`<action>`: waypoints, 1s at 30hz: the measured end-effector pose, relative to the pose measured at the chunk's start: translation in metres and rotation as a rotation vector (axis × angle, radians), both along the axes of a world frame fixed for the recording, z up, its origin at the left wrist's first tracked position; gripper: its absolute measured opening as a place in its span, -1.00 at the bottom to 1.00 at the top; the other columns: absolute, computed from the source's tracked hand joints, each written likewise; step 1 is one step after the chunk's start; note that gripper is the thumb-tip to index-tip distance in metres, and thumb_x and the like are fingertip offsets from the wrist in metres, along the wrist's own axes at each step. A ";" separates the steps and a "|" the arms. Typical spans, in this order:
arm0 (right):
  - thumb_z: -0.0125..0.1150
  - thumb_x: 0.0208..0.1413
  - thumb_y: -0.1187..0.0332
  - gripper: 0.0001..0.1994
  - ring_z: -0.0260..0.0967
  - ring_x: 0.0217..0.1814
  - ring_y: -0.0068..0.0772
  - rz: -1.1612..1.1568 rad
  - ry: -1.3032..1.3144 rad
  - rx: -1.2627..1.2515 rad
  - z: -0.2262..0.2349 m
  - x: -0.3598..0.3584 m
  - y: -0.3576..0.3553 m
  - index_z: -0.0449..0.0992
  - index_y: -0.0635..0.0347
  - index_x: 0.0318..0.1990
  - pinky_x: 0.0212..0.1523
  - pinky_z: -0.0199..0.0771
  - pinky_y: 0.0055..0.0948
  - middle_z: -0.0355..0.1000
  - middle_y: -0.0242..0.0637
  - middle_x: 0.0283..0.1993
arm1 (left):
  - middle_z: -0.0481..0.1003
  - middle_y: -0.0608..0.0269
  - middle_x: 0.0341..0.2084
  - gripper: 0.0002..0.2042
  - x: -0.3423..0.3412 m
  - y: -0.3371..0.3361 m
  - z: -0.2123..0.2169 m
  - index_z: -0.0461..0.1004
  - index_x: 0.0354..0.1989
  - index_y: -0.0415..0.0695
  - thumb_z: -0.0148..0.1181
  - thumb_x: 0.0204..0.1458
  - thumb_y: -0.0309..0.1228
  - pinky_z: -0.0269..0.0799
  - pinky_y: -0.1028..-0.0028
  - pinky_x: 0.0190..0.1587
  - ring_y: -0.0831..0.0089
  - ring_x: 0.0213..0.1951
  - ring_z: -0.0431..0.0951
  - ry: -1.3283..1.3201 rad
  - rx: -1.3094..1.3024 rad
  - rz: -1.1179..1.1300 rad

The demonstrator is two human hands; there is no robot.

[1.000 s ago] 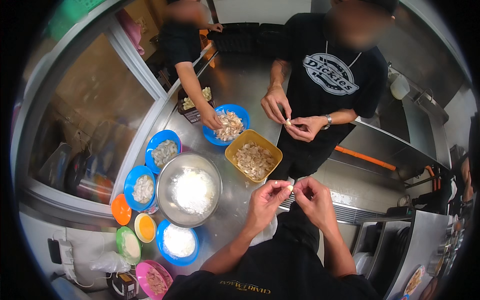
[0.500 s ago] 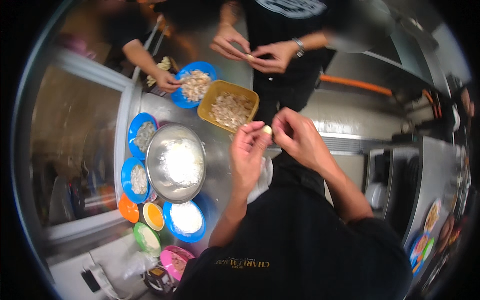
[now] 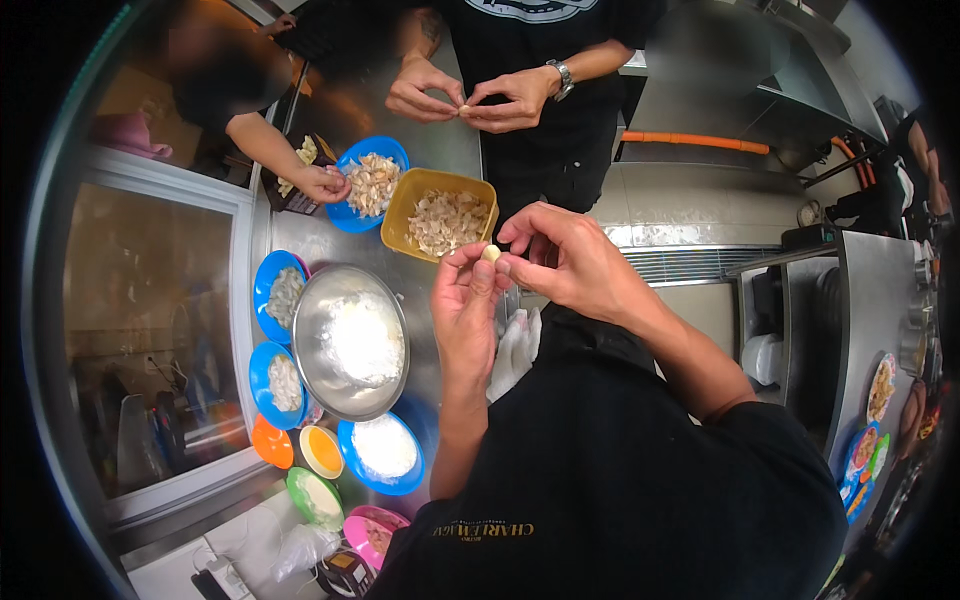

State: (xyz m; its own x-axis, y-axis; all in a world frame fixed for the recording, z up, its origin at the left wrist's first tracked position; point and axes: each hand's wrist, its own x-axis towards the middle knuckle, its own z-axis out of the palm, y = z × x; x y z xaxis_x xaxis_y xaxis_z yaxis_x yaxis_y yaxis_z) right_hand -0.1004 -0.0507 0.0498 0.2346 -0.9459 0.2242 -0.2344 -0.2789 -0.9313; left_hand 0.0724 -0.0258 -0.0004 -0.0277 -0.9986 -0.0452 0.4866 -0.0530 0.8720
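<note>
My left hand (image 3: 465,305) and my right hand (image 3: 560,255) meet over the steel counter (image 3: 440,150), both pinching one small pale garlic clove (image 3: 491,254) between the fingertips. Just beyond them sits a yellow rectangular tub (image 3: 412,195) full of pale peels or cloves. A blue bowl (image 3: 392,150) of the same stuff stands behind it. A large steel bowl (image 3: 305,330) of white powder lies to the left of my left forearm.
Across the counter a person in a black shirt holds a clove in both hands (image 3: 470,95); another person's hand (image 3: 325,183) reaches into the blue bowl. Small blue, orange, yellow, green and pink bowls (image 3: 380,450) line the counter's left and near side. A white cloth (image 3: 515,345) lies under my arms.
The view has tilted down and closer, so my chest fills the lower picture. My hands stay together on the clove, now raised nearer the yellow tub.
</note>
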 end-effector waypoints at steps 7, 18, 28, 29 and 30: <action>0.36 0.20 0.42 -0.85 0.36 -0.44 -0.62 0.007 -0.011 0.058 0.000 0.002 -0.002 0.58 0.33 -0.20 -0.43 0.37 -0.51 0.48 -0.34 -0.40 | 0.58 0.24 -0.11 -0.76 0.006 -0.002 -0.002 0.44 0.09 -0.19 0.21 0.34 -0.39 0.49 0.52 0.01 0.59 -0.17 0.53 -0.120 -0.029 -0.016; 0.27 0.15 0.47 -0.90 0.37 -0.41 -0.60 -0.045 -0.004 0.043 -0.014 0.010 0.003 0.50 0.32 -0.30 -0.41 0.38 -0.48 0.43 -0.33 -0.44 | 0.59 0.27 -0.18 -0.68 0.004 -0.004 -0.001 0.47 0.11 -0.29 0.29 0.29 -0.36 0.49 0.58 -0.07 0.60 -0.19 0.57 -0.150 -0.037 -0.003; 0.26 0.25 0.38 -0.85 0.27 -0.46 -0.73 -0.005 -0.092 0.217 -0.003 0.008 0.001 0.51 0.31 -0.23 -0.46 0.29 -0.57 0.44 -0.45 -0.46 | 0.59 0.21 -0.16 -0.69 0.010 -0.001 -0.004 0.46 0.11 -0.31 0.23 0.33 -0.35 0.49 0.55 -0.04 0.59 -0.18 0.56 -0.018 0.034 -0.066; 0.28 0.27 0.37 -0.85 0.27 -0.46 -0.75 -0.012 -0.120 0.210 -0.006 0.008 0.002 0.52 0.30 -0.20 -0.45 0.30 -0.58 0.46 -0.47 -0.45 | 0.59 0.20 -0.15 -0.69 0.008 -0.001 -0.001 0.46 0.11 -0.31 0.22 0.34 -0.35 0.50 0.55 -0.04 0.58 -0.19 0.56 0.006 0.049 -0.060; 0.29 0.24 0.39 -0.84 0.33 -0.44 -0.66 -0.014 -0.097 0.188 -0.006 0.007 0.004 0.52 0.32 -0.19 -0.42 0.35 -0.53 0.46 -0.40 -0.43 | 0.59 0.20 -0.15 -0.70 0.007 0.000 0.000 0.46 0.10 -0.31 0.21 0.34 -0.36 0.50 0.54 -0.03 0.58 -0.19 0.56 0.029 0.063 -0.053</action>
State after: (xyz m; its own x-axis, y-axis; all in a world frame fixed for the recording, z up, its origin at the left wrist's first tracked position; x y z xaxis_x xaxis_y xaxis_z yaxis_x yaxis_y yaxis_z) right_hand -0.0932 -0.0469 0.0438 0.2068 -0.9762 0.0648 -0.1436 -0.0958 -0.9850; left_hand 0.0794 -0.0256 -0.0005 -0.0825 -0.9909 -0.1067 0.5069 -0.1339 0.8516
